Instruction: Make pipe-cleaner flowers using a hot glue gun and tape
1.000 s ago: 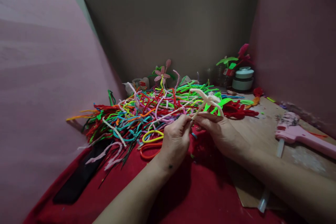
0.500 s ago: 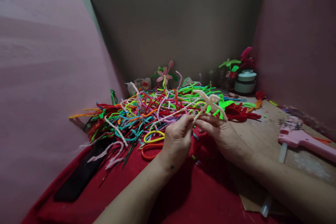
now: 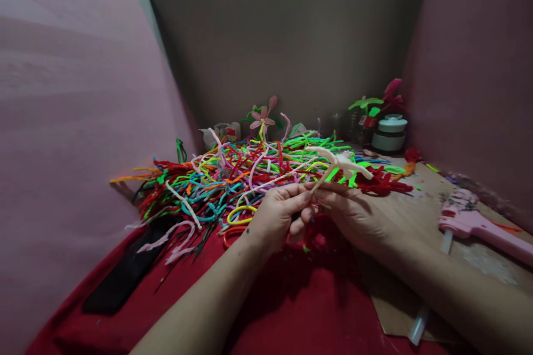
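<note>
- A cream pipe-cleaner piece (image 3: 338, 162) is held above the counter (image 3: 420, 194), just in front of the pile of coloured pipe cleaners (image 3: 233, 175). Its looped top points up and away, and its thin stem runs down to the hands.
- The left hand (image 3: 275, 216) has its fingers (image 3: 298, 199) pinched together on the stem's lower end. The right hand (image 3: 353, 213) has its fingers (image 3: 337, 191) clamped on the same stem just beside them.
- The step appears to be a twist of the stem. It is best done with the 2 pinches set close together, 1 held firm while the other is turned, so that the loops are not crushed.
- No brand, label or writing can be read; anything printed on the white-lidded jar (image 3: 389, 133) at the back is too small to tell.
</note>
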`<state>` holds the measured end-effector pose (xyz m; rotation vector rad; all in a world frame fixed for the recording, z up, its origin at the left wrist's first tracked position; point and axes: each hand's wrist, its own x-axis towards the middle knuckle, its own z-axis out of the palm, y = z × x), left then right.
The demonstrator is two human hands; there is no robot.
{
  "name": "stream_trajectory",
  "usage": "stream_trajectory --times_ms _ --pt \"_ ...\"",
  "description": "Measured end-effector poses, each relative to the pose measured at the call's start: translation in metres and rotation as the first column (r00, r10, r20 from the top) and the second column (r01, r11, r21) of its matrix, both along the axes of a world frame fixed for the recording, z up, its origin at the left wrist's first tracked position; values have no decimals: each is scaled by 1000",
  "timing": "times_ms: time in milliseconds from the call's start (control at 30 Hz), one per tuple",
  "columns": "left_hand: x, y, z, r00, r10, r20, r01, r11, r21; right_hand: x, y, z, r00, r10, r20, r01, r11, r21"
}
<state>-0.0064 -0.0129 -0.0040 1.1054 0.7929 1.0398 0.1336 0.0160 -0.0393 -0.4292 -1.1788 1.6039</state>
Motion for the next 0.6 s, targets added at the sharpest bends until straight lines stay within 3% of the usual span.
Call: stream_trajectory --times_ms 167,300,400,467,533,600 --pt "4 0 -1 984 67 -163 -45 990 135 -1 -1 -2 1000 -9 19 9 1000 -18" --pt "7 2 -7 910 262 -321 -157 935 320 -1 0 -3 995 -103 11 104 993 -60" --pt "7 3 -16 751 503 -427 -194 787 585 -3 0 -2 990 -141 27 143 986 -91" --pt "6 2 -21 640 625 -446 -127 659 741 -3 -2 0 981 -181 72 186 980 -72" --pt "5 1 -24 578 685 -444 -37 565 824 -2 -4 3 965 -221 140 225 974 -12" --pt "6 -1 -24 564 698 -442 8 530 848 -1 -6 6 944 -260 206 250 966 70"
